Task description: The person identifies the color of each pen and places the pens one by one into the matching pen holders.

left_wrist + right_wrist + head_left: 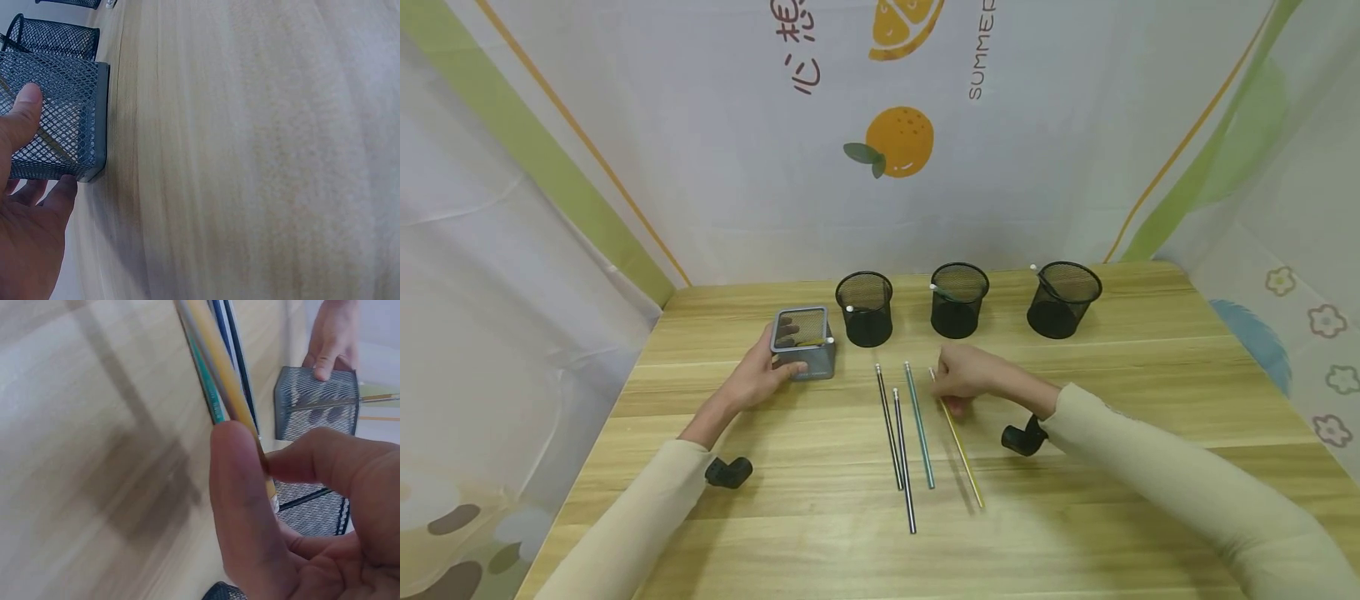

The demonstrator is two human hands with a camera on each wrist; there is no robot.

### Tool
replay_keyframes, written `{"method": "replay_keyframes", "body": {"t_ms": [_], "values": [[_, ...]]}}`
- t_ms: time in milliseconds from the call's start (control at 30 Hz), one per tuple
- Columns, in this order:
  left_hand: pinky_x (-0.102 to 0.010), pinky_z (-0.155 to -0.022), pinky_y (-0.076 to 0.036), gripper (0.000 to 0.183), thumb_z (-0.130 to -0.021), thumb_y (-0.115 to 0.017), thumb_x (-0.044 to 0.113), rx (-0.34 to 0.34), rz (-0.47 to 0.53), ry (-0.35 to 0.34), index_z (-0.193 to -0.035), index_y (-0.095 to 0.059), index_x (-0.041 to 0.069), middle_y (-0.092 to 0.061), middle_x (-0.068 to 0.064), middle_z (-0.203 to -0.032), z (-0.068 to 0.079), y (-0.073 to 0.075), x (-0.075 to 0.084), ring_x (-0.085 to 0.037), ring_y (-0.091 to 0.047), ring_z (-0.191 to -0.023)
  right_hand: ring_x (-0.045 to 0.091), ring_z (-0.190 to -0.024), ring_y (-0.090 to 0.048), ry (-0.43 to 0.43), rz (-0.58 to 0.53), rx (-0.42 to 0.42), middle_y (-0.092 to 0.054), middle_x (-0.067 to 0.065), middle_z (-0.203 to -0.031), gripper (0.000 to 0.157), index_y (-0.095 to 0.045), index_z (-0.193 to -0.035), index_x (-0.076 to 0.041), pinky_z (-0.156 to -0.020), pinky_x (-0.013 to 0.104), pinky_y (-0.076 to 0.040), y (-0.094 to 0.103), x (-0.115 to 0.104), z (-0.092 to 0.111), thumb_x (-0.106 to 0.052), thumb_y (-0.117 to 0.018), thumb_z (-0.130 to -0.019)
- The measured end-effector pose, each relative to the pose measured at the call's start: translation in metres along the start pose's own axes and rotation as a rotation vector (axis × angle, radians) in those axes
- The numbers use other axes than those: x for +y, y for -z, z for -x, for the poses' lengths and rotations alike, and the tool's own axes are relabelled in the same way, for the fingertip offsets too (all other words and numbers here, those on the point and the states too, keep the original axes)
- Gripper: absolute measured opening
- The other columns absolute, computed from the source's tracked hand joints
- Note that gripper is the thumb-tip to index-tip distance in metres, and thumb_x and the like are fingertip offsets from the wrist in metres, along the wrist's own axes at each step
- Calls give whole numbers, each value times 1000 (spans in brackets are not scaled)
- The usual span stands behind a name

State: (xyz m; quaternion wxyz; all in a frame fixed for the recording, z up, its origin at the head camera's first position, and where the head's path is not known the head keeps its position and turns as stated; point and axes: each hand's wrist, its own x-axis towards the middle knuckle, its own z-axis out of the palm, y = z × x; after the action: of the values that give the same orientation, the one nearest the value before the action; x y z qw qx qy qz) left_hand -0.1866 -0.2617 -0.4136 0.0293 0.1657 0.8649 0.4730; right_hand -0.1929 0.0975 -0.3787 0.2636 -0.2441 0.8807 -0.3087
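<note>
Yellow pencil (961,446), approx. ctr of counter (812,533), right of teal pencil (920,429): R hand (967,372) pinches it nr far end. Lift clear of teal pencil; don't drag. L hand (758,377), left side, grips sq. mesh holder (814,365); steady it, opening up. Avoid knocking round mesh cups (955,322), far side.

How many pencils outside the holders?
4: yellow pencil in the right hand; left of it, teal pencil, a dark pencil, a second dark pencil. No others visible.
</note>
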Motion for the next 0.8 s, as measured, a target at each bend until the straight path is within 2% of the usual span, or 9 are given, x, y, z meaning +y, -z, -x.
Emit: {"method": "replay_keyframes", "body": {"t_ms": [167, 300, 400, 533, 800], "values": [[-62, -113, -32, 77, -95, -69, -3, 6, 0, -10, -154, -20, -9, -36, -34, -150, 0, -1, 1, -49, -34, -140, 24, -52, -69, -12, -79, -18, -63, 7, -53, 37, -64, -56, -1, -53, 28, -60, 4, -1, 7, 2, -59, -92], [-62, -113, -31, 76, -95, -69, -3, 9, -5, -11, -154, -21, -9, -37, -34, -150, 0, -1, 1, -49, -34, -140, 24, -52, -69, -10, -158, 2, -64, 9, -57, 26, -61, -67, 1, -55, 31, -62, 8, -2, 14, 4, -58, -93], [-60, -115, -30, 76, -95, -69, -3, 6, -4, 1, -154, -21, -7, -37, -33, -150, 0, -1, 0, -47, -33, -141, 24, -54, -69, 11, -202, 32, -65, 11, -62, 19, -61, -76, 2, -58, 37, -63, 12, -5, 20, 4, -57, -94], [-59, -114, -31, 76, -96, -68, -2, -1, 14, 5, -155, -21, -6, -36, -32, -151, -1, -1, -2, -47, -33, -141, 22, -56, -69, 33, -243, 64, -64, 13, -67, 15, -59, -83, 4, -62, 44, -63, 18, -8, 25, 4, -57, -98], [-58, -115, -30, 75, -96, -68, -2, -3, 24, 5, -155, -21, -6, -35, -32, -152, -1, -1, -4, -48, -33, -141, 25, -62, -70, 82, -269, 79, -64, 14, -73, 10, -59, -91, 7, -68, 48, -63, 23, -6, 31, 3, -57, -100]]}}
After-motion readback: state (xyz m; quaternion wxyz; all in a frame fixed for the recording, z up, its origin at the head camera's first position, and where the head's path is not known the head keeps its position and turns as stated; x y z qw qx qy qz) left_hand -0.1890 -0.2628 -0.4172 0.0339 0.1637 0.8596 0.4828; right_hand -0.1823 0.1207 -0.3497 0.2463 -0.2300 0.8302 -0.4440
